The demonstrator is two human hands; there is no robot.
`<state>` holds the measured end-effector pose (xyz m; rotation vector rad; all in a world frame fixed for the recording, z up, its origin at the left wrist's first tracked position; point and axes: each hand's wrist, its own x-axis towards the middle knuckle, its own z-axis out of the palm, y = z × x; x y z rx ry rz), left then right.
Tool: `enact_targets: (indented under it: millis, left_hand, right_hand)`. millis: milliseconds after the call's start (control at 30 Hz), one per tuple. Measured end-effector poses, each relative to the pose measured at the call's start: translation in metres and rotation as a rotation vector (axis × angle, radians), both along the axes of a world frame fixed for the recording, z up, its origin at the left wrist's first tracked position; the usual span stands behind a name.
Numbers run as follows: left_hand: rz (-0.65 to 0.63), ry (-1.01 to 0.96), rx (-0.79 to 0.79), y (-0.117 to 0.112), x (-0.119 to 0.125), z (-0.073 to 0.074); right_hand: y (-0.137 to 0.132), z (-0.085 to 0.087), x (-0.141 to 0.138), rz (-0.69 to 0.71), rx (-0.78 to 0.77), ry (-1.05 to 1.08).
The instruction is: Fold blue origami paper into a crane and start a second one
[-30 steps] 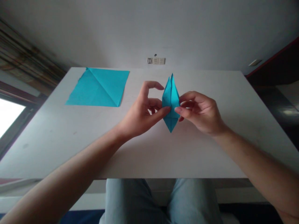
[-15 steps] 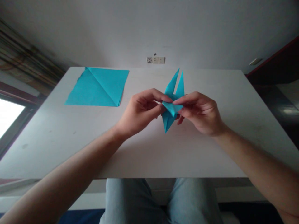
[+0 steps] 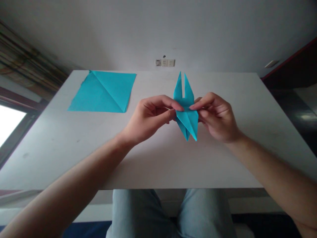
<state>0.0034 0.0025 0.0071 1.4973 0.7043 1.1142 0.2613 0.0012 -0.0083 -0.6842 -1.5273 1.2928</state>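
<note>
A turquoise piece of folded origami paper (image 3: 187, 117) is held up over the table between both hands. Two narrow points rise at its top, and two wider points angle downward. My left hand (image 3: 156, 112) pinches its left edge, thumb in front at the middle fold. On the right edge, my right hand (image 3: 216, 115) grips it between thumb and index finger; its other fingers are partly hidden behind the paper.
Turquoise paper sheets (image 3: 106, 92) with a diagonal crease lie at the table's far left. The white table (image 3: 158, 165) meets a wall with sockets (image 3: 164, 62). A curtain (image 3: 27, 62) hangs at left.
The front flap, earlier pointing toward me and foreshortened, now lies downward and flatter. The folded paper has turned slightly, its upper points shifting left. Both hands keep their pinch.
</note>
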Motion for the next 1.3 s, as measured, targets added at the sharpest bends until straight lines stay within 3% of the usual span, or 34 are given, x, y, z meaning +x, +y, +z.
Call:
enact_targets:
  millis: [167,400,667,933,1167,1300]
  left_hand:
    - [0.013,0.006,-0.048,-0.001,0.001,-0.001]
    - [0.018,-0.027,-0.054,0.001,0.003,-0.004]
    - [0.02,0.004,-0.029,-0.001,0.001,-0.007]
    - [-0.088,0.02,-0.063,0.004,-0.008,-0.005]
    - [-0.036,0.026,-0.007,0.006,-0.005,-0.001]
    - [-0.03,0.044,0.002,0.005,-0.003,-0.001]
  right_hand:
    - [-0.002,0.003,-0.003,0.018,0.031,0.073]
    - [-0.006,0.008,-0.003,-0.015,-0.079,-0.025]
    - [-0.006,0.01,-0.01,-0.05,-0.089,-0.048]
    - [-0.002,0.009,-0.006,-0.065,-0.178,-0.055]
    - [-0.003,0.003,0.001,0.031,-0.146,-0.035]
    - [-0.005,0.004,-0.003,-0.003,-0.067,-0.069]
